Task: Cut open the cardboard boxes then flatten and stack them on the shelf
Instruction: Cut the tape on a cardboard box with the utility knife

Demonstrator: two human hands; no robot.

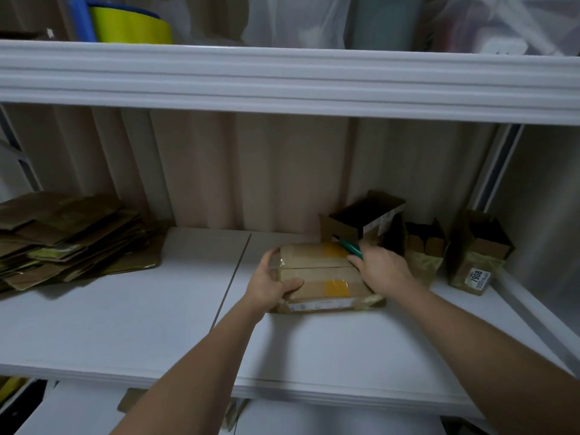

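Both bare forearms are reaching forward and slightly inward from the bottom of the view, wrists roughly level. The left hand [271, 282] is gripping the left end of the taped box [320, 274], thumb lying across its top near edge, fingers curling round the far left side. The right hand [381, 268] is sitting at the box's right end, back of the hand facing up, fingers curling round a green-handled cutter [350, 248] whose tip is pointing away to the far left of the grip, over the box's far right corner.
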